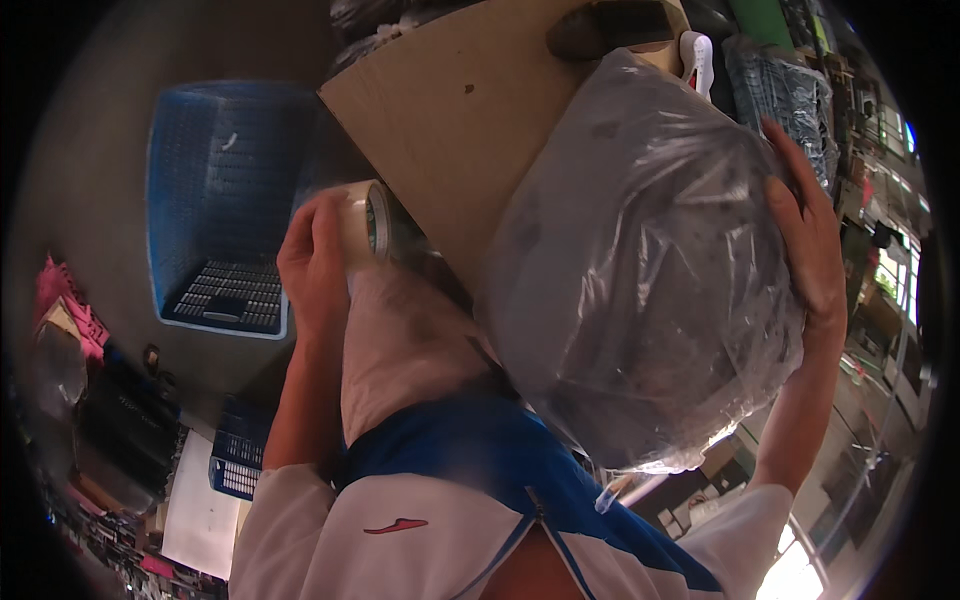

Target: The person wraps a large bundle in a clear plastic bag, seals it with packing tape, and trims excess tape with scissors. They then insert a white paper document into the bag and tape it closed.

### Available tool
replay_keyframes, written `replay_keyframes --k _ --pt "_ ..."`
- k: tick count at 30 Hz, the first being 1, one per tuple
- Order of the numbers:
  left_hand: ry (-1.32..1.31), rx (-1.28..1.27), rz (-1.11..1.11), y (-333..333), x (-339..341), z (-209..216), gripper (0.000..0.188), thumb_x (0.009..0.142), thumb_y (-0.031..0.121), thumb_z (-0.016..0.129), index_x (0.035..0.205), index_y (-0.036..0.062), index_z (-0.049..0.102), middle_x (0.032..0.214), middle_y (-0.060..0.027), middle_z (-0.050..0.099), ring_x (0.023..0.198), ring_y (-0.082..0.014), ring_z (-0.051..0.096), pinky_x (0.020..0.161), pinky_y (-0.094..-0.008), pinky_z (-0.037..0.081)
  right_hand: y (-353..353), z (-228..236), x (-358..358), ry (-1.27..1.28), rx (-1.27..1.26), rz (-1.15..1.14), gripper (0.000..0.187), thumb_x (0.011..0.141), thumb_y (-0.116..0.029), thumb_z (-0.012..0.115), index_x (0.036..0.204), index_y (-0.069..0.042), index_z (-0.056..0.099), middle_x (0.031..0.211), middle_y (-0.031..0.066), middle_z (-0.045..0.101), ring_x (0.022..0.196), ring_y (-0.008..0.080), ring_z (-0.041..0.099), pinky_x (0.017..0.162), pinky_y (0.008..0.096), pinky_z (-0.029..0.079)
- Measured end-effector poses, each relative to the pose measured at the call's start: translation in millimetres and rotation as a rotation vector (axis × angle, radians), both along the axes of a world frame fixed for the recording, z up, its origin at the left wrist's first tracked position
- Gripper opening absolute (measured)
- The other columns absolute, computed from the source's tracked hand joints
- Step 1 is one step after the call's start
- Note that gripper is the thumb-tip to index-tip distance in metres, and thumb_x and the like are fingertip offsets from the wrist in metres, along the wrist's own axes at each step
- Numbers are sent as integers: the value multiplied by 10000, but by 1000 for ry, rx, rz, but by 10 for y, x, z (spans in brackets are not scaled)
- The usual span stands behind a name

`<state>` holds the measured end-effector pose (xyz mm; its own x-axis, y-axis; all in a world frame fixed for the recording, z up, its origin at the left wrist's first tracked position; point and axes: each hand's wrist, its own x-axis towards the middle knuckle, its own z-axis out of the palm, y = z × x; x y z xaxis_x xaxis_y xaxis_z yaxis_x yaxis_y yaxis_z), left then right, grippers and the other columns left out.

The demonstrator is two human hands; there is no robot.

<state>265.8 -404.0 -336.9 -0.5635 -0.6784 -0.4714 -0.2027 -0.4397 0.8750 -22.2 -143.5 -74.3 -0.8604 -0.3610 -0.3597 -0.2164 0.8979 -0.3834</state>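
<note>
A large bulging clear plastic bag (650, 270) rests on the near right part of a brown board-topped table (440, 120), close against my body. What it contains is too dim to make out. My right hand (808, 240) lies along the bag's right side, fingers stretched out and pressing on the plastic. Off the table's left edge, my left hand (318, 245) is closed round a wide roll of clear packing tape (365, 222). The roll's open core faces the table.
A blue plastic basket (225, 200) stands on the floor at left. At the table's far end are a dark object (610, 30) and a white-handled tool (697, 62). Grey wrapped bundles (785, 100) sit beyond the bag. Dark sacks (125, 430) lie at lower left.
</note>
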Motion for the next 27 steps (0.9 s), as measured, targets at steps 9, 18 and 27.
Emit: replay_keyframes --k 9,18,27 --pt "191 -172 -189 -167 -534 204 173 1043 75 611 1149 -2 724 970 -12 709 831 -46 582 744 -202 481 -248 -77 -146 -223 -4 19 621 854 -230 700 1437 -48 586 1395 89 588 1294 210 528 1139 338 356" --pt "335 -191 -356 -116 -1141 472 171 1019 -2 586 1125 -11 720 866 -4 676 722 -40 500 665 -195 429 -266 -99 -177 -101 35 89 564 834 -171 751 1364 -28 621 1331 99 632 1246 211 572 1096 342 405" --pt "542 -559 -583 -72 -1211 1338 192 945 -35 611 1102 -5 717 939 -135 742 716 -236 676 650 -289 514 -1022 189 616 203 -200 540 514 758 -142 876 1212 0 682 1052 130 695 922 280 691 783 366 561"
